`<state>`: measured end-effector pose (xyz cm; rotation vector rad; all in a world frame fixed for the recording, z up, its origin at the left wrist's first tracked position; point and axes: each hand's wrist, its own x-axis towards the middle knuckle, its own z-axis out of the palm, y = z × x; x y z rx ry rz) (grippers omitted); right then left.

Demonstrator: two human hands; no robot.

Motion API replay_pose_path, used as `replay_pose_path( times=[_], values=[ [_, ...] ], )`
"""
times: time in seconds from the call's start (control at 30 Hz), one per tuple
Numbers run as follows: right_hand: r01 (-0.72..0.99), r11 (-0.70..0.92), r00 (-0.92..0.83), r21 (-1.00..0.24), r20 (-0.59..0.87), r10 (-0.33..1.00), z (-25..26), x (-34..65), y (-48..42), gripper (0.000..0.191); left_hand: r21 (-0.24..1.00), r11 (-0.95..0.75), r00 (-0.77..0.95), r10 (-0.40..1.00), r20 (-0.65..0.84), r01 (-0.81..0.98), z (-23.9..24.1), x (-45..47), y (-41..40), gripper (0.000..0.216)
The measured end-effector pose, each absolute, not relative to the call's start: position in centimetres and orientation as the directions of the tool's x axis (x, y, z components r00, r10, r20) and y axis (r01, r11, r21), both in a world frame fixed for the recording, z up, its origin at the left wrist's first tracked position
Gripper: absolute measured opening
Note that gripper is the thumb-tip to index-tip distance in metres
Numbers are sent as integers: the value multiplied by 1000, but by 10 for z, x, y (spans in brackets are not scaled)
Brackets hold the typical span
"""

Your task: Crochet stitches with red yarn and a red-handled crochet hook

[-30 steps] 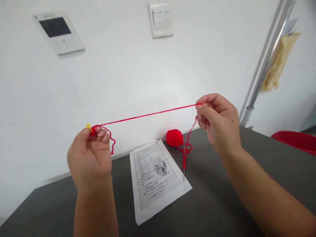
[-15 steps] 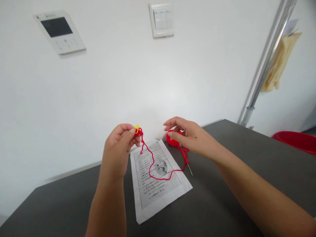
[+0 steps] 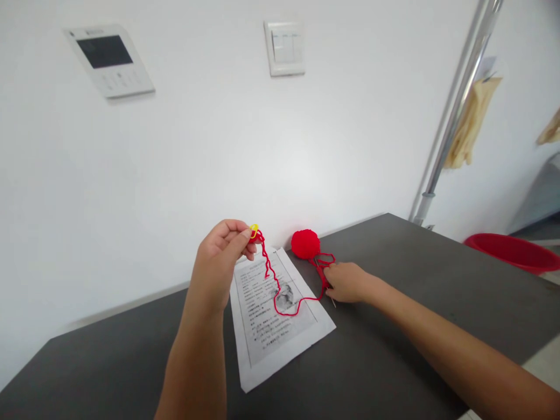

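Observation:
My left hand [image 3: 225,251], raised above the paper, pinches a small red crochet piece [image 3: 258,237] with a yellow stitch marker [image 3: 254,230] clipped to it. A short tail and a longer red yarn strand [image 3: 286,314] hang from the piece; the strand loops over the printed sheet [image 3: 280,367] towards my right hand. Down at the table, my right hand [image 3: 347,282] has its fingers closed on a thin metal crochet hook [image 3: 334,303] with red around its middle, mostly hidden by the fingers. Just behind it lies the red yarn ball [image 3: 305,244], with loose loops beside it.
The dark table [image 3: 415,262] stands against a white wall with a light switch [image 3: 286,48] and an intercom panel [image 3: 109,61]. A metal pole [image 3: 455,116] rises beyond the table's far right corner. A red tub [image 3: 510,251] stands past the right edge.
My right hand has come down from in front of the yarn ball to the hook, and its fingers have closed. The yarn ball is now uncovered. My left hand keeps its pinch.

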<state>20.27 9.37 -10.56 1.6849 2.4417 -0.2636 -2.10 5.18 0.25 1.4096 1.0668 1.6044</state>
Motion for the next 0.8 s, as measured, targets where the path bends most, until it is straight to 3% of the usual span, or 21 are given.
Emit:
replay_pose_path(
  times=[0.23, 0.37, 0.5, 0.8],
  values=[
    [948, 312, -319, -64, -196, 927, -129, 209, 85, 29, 913, -407, -156, 904, 398, -29, 5, -24, 48, 16],
    [937, 328, -347, -120, -213, 913, -119, 220, 85, 15, 898, -438, -197, 885, 423, -39, 7, -28, 47, 16],
    [921, 360, -385, -150, -191, 903, -100, 241, 83, 26, 866, -487, -261, 855, 448, -108, 8, -31, 48, 16],
    [951, 307, -308, -21, -53, 950, -53, 285, 96, 33, 806, -566, -383, 793, 475, -172, 11, -39, 47, 16]
  ],
)
